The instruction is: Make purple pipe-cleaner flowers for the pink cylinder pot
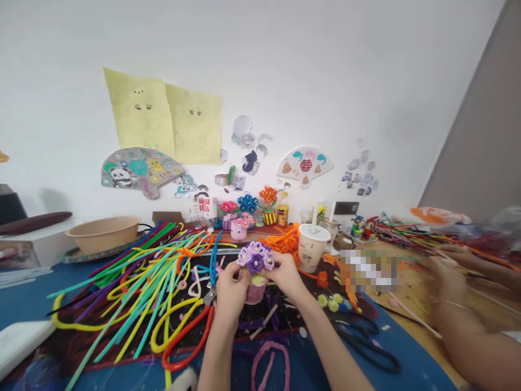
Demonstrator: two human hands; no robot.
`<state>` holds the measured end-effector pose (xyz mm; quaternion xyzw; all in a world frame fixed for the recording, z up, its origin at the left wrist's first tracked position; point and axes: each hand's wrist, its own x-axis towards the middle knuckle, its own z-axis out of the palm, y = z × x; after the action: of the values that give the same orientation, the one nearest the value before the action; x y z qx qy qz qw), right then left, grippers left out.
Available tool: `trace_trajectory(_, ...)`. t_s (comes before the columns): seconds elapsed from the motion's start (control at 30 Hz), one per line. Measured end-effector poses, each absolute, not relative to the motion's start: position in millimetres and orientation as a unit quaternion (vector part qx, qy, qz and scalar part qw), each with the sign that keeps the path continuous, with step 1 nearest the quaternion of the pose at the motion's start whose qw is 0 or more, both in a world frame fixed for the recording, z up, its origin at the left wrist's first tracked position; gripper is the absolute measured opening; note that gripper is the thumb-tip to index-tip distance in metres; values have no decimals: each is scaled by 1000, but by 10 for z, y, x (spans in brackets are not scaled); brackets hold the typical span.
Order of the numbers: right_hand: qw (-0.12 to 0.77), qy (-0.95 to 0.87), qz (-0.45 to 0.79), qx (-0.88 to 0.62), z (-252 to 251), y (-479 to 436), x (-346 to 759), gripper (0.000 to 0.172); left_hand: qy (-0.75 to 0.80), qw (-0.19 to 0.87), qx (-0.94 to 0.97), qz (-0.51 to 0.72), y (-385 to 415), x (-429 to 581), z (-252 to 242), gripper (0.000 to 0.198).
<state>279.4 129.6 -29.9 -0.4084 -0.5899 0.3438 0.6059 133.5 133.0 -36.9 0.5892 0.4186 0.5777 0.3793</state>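
Note:
Between my two hands is a small bunch of purple and lilac pipe-cleaner flowers [256, 257] in a pink pot [255, 293], with pale green at its rim. My left hand [228, 283] pinches the flowers' left side, thumb and fingers together. On the other side my right hand [287, 276] has its fingers closed at the flowers' right edge. Fingers hide part of the stems and pot rim. Close to my left hand lies a metal-jointed tool [210, 296] with yellow and red looped handles. Purple and pink scraps [271, 355] lie below the pot.
Loose pipe cleaners [150, 293] spread across the left. Finished flower pots [238, 229] stand by the wall. A lidded paper cup [313, 247] is beyond my right hand, black scissors [368, 339] nearer. At right, another person's arm [468, 326] rests over the wooden table.

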Motion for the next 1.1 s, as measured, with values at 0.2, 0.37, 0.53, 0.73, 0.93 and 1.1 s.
trace_trajectory(0.2, 599, -592, 347, -412, -304, 1305, 2807, 28, 414, 378, 586, 586, 1338, 1334, -359, 40)
trace_trajectory(0.37, 581, -588, 387, -408, -287, 1242, 2829, 30, 417, 381, 586, 582, 1318, 1315, -332, 36)
trace_trajectory(0.53, 581, -573, 414, -404, -256, 1218, 2868, 36, 423, 390, 582, 574, 1298, 1311, -314, 39)
trace_trajectory(0.73, 566, -565, 438, -411, -253, 1229, 2871, 43, 433, 395, 572, 574, 1296, 1321, -325, 36)
trace_trajectory(0.93, 517, -573, 491, -404, -149, 1099, 2988, 49, 464, 364, 533, 607, 1307, 1240, -328, 35)
trace_trajectory(1.1, 526, -557, 511, -391, -71, 1003, 3105, 53, 471, 183, 553, 663, 1079, 1180, -129, 18)
